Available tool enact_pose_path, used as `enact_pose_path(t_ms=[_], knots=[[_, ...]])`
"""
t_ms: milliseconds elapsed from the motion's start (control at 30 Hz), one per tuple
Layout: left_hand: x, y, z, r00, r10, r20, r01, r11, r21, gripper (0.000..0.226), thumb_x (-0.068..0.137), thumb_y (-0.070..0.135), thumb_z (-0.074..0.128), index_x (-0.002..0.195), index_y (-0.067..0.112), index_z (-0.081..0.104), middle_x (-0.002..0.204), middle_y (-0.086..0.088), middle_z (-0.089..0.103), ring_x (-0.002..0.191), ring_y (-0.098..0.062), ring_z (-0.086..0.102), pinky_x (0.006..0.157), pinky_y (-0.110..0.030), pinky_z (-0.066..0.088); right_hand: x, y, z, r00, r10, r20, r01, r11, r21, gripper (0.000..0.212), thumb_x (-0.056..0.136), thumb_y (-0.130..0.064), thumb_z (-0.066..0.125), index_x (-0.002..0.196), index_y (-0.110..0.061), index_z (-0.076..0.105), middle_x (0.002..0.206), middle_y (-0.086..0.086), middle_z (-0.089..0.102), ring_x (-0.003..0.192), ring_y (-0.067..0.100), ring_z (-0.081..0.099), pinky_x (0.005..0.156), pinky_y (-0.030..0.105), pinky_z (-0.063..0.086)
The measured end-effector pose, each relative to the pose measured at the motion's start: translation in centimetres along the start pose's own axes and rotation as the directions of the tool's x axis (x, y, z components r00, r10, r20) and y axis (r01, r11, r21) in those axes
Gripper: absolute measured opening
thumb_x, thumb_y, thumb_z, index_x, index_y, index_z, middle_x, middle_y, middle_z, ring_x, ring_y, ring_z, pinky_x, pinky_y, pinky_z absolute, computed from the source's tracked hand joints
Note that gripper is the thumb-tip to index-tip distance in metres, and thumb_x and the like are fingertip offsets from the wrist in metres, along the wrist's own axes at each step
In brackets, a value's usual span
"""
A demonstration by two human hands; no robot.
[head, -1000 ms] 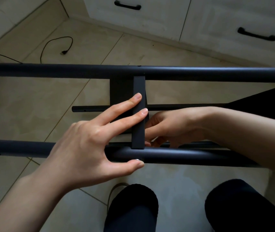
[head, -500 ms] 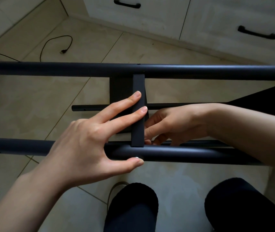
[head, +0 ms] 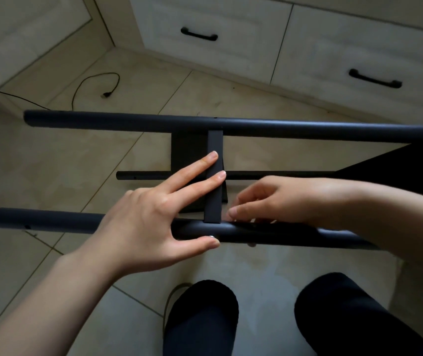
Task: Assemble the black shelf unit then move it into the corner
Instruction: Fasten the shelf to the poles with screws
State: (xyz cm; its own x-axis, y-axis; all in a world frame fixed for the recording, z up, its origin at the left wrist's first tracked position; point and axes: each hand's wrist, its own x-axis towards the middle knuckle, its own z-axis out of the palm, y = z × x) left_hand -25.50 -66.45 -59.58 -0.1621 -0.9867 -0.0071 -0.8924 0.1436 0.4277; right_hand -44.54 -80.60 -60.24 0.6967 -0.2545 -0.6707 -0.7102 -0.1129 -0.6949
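Note:
The black shelf unit lies on its side across the floor. Its far tube [head: 128, 123] and near tube [head: 51, 219] run left to right, joined by a flat crossbar [head: 215, 142]. A thinner tube [head: 141, 175] and a dark shelf panel [head: 411, 163] show below. My left hand [head: 148, 222] lays two straight fingers on the crossbar, thumb along the near tube's front. My right hand [head: 282, 199] reaches in from the right, fingers curled beside the crossbar's lower end. Whether it holds anything is hidden.
White drawers [head: 231, 55] with black handles line the far side, and a cabinet meets them at the left corner. A black cable [head: 89, 80] with a plug lies on the tiled floor at the left. My knees [head: 200, 317] are just below the near tube.
My right hand's fingers have shifted at the crossbar's lower end and now point left at the joint. My left hand keeps its place on the crossbar.

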Motion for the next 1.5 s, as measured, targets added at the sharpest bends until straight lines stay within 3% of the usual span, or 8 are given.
enact_pose_path(t_ms=[233, 367, 600, 700, 767, 900, 1200, 1500], knots=[[-0.8, 1.6, 0.7, 0.989, -0.147, -0.018, 0.148, 0.984, 0.094, 0.082, 0.078, 0.079, 0.042, 0.152, 0.059, 0.011, 0.156, 0.043, -0.015, 0.113, -0.005, 0.062, 0.078, -0.028, 0.051, -2.7, -0.8, 2.6, 0.950, -0.069, -0.304, -0.037, 0.943, -0.330, 0.030, 0.097, -0.044, 0.054, 0.079, -0.023, 0.068, 0.067, -0.007, 0.062, 0.059, 0.002, 0.054, 0.055, 0.018, 0.039], [-1.8, 2.7, 1.4, 0.966, -0.243, -0.091, 0.254, 0.957, 0.137, 0.079, 0.086, 0.069, 0.055, 0.154, 0.053, 0.017, 0.162, 0.033, 0.008, 0.133, -0.005, 0.047, 0.096, -0.030, 0.047, -3.5, -1.3, 3.7, 0.937, -0.061, -0.345, -0.061, 0.941, -0.332, 0.026, 0.096, -0.042, 0.056, 0.104, -0.023, 0.072, 0.091, -0.005, 0.070, 0.084, 0.012, 0.063, 0.071, 0.023, 0.044], [-6.7, 4.4, 2.1, 0.777, -0.345, -0.527, 0.258, 0.937, -0.234, 0.013, 0.083, 0.019, 0.079, 0.096, 0.020, 0.078, 0.090, 0.013, 0.073, 0.086, -0.006, 0.069, 0.077, -0.025, 0.056, -4.2, -0.5, 6.5, 0.902, -0.075, -0.425, -0.094, 0.927, -0.363, 0.026, 0.098, -0.046, 0.050, 0.107, -0.028, 0.067, 0.090, -0.004, 0.063, 0.086, 0.019, 0.060, 0.075, 0.032, 0.048], [-8.7, 5.0, 3.4, 0.591, -0.697, -0.406, 0.350, 0.675, -0.649, 0.002, 0.085, 0.024, 0.076, 0.083, 0.026, 0.076, 0.076, 0.011, 0.073, 0.076, -0.008, 0.071, 0.070, -0.020, 0.056, -4.5, -0.2, 7.2, 0.863, -0.108, -0.493, -0.104, 0.918, -0.383, 0.025, 0.099, -0.048, 0.046, 0.103, -0.032, 0.064, 0.090, -0.007, 0.064, 0.092, 0.021, 0.059, 0.082, 0.037, 0.045], [-9.1, 4.8, 4.6, 0.481, -0.872, -0.087, 0.369, 0.292, -0.882, 0.007, 0.088, 0.024, 0.074, 0.090, 0.017, 0.076, 0.084, 0.000, 0.077, 0.080, -0.018, 0.075, 0.074, -0.030, 0.058, -4.6, 0.0, 7.2, 0.854, -0.112, -0.508, -0.106, 0.919, -0.381, 0.023, 0.099, -0.048, 0.046, 0.101, -0.034, 0.064, 0.094, -0.006, 0.067, 0.097, 0.021, 0.059, 0.086, 0.038, 0.043], [-7.9, 4.5, 5.0, 0.451, -0.838, 0.307, 0.054, -0.318, -0.947, 0.030, 0.093, 0.016, 0.067, 0.114, -0.005, 0.064, 0.109, -0.020, 0.073, 0.097, -0.032, 0.074, 0.084, -0.038, 0.056, -4.6, 0.1, 7.3, 0.848, -0.116, -0.517, -0.109, 0.916, -0.385, 0.019, 0.099, -0.049, 0.046, 0.096, -0.037, 0.061, 0.094, -0.007, 0.067, 0.099, 0.020, 0.058, 0.084, 0.036, 0.036], [-5.2, 5.2, 4.1, 0.496, -0.826, 0.268, -0.170, -0.394, -0.903, 0.045, 0.098, 0.004, 0.057, 0.139, -0.011, 0.046, 0.112, -0.023, 0.069, 0.097, -0.028, 0.072, 0.080, -0.040, 0.056, -6.0, 0.1, 4.8, 0.943, -0.223, -0.246, 0.071, 0.861, -0.504, 0.037, 0.094, -0.012, 0.054, 0.128, -0.024, 0.061, 0.103, -0.006, 0.060, 0.096, 0.013, 0.055, 0.079, 0.024, 0.038], [-3.7, 4.7, 3.2, 0.539, -0.804, 0.254, -0.169, -0.398, -0.902, 0.044, 0.097, 0.005, 0.057, 0.139, -0.007, 0.045, 0.111, -0.022, 0.069, 0.106, -0.031, 0.070, 0.073, -0.041, 0.060, -5.9, -0.6, 3.0, 0.926, -0.236, -0.294, -0.009, 0.766, -0.643, 0.033, 0.096, -0.017, 0.053, 0.126, -0.029, 0.060, 0.108, 0.005, 0.065, 0.102, 0.030, 0.060, 0.087, 0.046, 0.053]])
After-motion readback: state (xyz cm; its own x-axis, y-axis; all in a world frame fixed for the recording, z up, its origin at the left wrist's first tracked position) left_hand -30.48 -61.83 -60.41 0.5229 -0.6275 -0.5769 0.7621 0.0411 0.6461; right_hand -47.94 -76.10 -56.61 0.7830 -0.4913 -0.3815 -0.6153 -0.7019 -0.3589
